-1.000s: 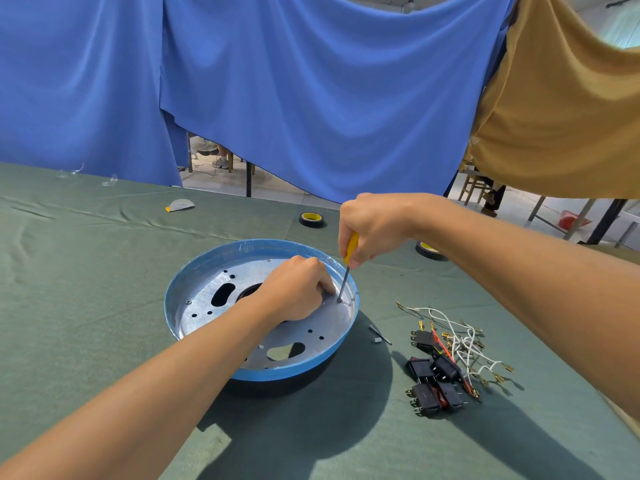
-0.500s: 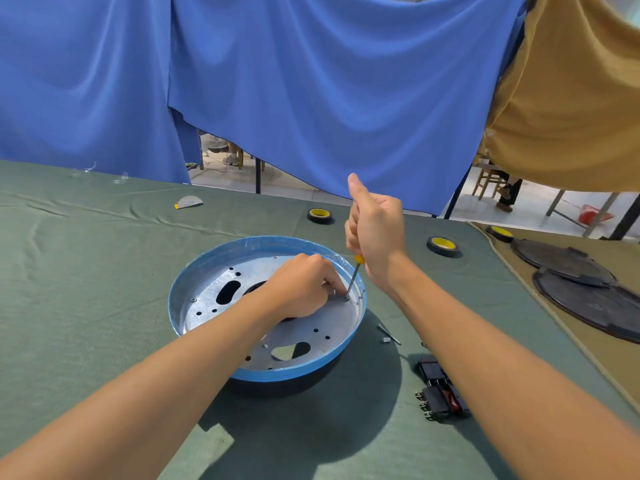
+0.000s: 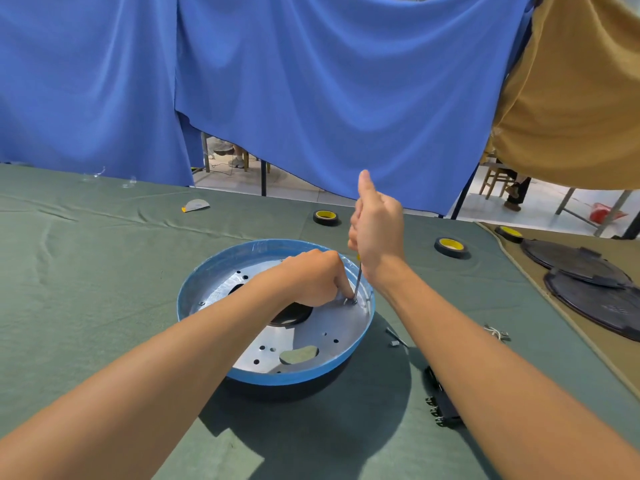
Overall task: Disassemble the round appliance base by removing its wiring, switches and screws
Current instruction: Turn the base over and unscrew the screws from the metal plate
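base plate (image 3: 332, 323): bare silver metal, brushed, with a dull shine
base rim (image 3: 207, 278): blue coating, smooth, slightly glossy
screwdriver (image 3: 357, 280): thin bright metal shaft
table cover (image 3: 104, 271): green cloth, matt, creased
curtain (image 3: 311, 81): blue cloth, soft folds
tape roll (image 3: 450, 247): glossy black, yellow core
lids (image 3: 575, 263): black plastic, matt

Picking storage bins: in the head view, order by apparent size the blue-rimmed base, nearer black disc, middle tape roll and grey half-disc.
1. blue-rimmed base.
2. nearer black disc, cut by the frame edge, so unsure.
3. middle tape roll and grey half-disc look about alike; not ranked.
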A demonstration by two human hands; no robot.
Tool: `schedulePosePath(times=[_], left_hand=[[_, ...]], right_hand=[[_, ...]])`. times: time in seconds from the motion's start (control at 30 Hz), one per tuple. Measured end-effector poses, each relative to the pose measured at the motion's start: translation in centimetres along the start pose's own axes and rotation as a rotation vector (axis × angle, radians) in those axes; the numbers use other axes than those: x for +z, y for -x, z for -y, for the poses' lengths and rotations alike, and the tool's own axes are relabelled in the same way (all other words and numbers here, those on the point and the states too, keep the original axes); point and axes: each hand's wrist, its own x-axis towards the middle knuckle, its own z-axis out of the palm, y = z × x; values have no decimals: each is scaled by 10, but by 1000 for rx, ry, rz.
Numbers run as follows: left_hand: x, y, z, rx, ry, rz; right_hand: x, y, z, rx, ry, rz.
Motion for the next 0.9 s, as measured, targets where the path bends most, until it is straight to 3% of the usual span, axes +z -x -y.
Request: schedulePosePath(times=[0.17,0.23,0.3,0.4,0.5,0.6,0.73,0.9], left_hand=[[1,-1,6,44,61,14],[2,-1,7,42,77,8],[3,0,6,35,83,-5],[4,0,6,24,82,-2],[4,-1,6,23,86,-4],[3,-2,5,23,74,-6],[3,-2,4,19,61,-3],[3,-1,4,16,42,1]], right_hand=[[-21,-10,6,176,-226,409],[-23,-12,6,177,-197,419],[-25,-14,8,109,-15,364],[-32,-21,18,-135,802,360],[-46,-27,38,-55,1202,487],[-52,-27,51,-23,1357,629],[-51,-25,51,-98,1308,629],[-51,-23,58,-168,1365,762]])
